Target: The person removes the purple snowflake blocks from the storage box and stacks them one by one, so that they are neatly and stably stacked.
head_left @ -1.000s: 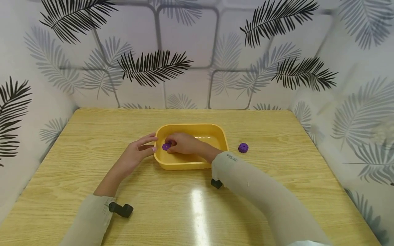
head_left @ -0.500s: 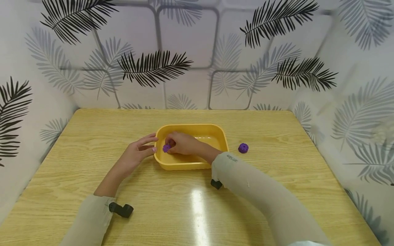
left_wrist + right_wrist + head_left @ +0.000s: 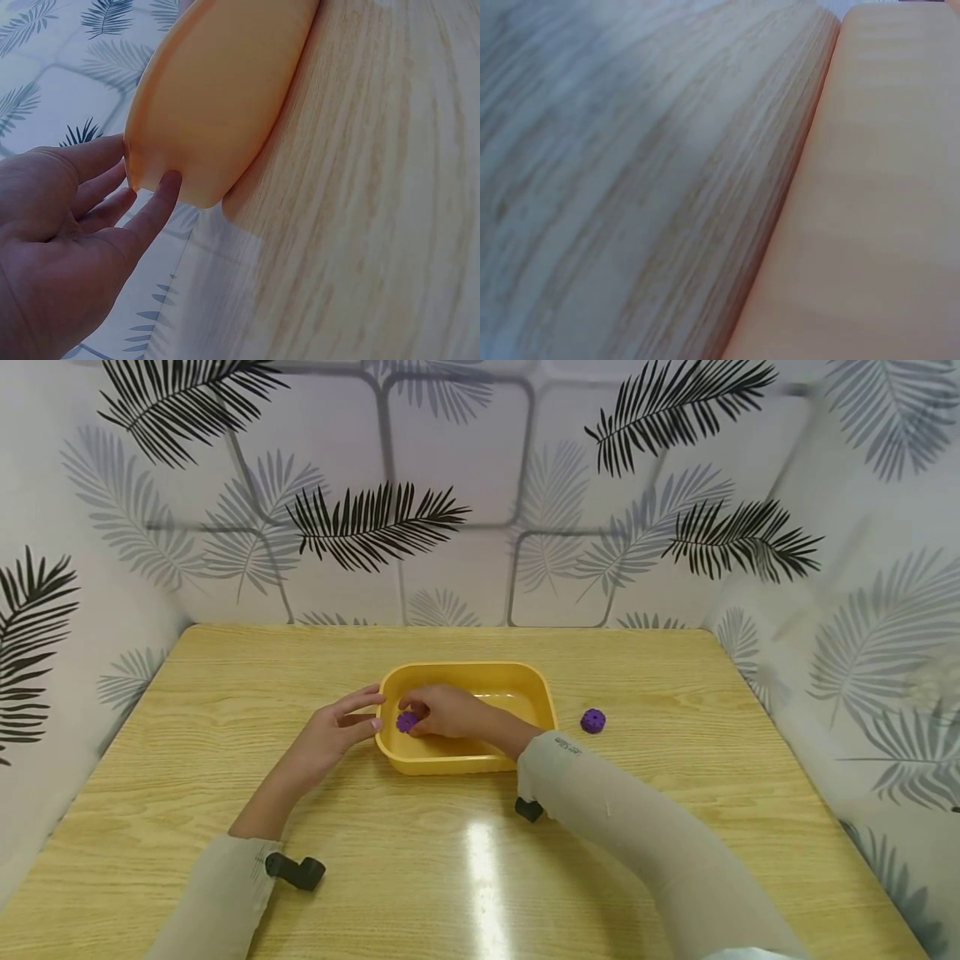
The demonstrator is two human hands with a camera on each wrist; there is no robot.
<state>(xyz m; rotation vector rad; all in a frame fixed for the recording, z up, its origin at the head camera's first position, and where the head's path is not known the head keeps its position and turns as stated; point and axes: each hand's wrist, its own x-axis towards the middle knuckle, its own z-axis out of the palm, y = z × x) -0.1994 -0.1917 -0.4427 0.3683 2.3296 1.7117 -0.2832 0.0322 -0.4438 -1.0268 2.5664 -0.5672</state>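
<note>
In the head view, my right hand (image 3: 448,712) reaches inside a yellow plastic bin (image 3: 459,765). Its thumb and fingers pinch a small purple scalloped disc (image 3: 407,722) near the bin's left end; the fingers partly cover it. My left hand (image 3: 332,731) is at the outside of that end, its fingertips touching the rim and wall. Seen from the left wrist, the left hand (image 3: 71,225) has fairly straight fingers, with the thumb against the outer wall of the yellow bin (image 3: 217,97). The right wrist view holds only the bin's side (image 3: 870,202) and wood, no hand.
To the right of the bin lies a thick purple scalloped piece (image 3: 592,721) with a hole in its middle. All of it rests on a wood-grain table (image 3: 390,868), backed by leaf-patterned walls (image 3: 465,452). Black wrist mounts (image 3: 296,871) stick out from the sleeves.
Both hands stay almost in place. The purple disc shifts and turns slightly in my right fingers. The bin and the piece beside it keep still.
</note>
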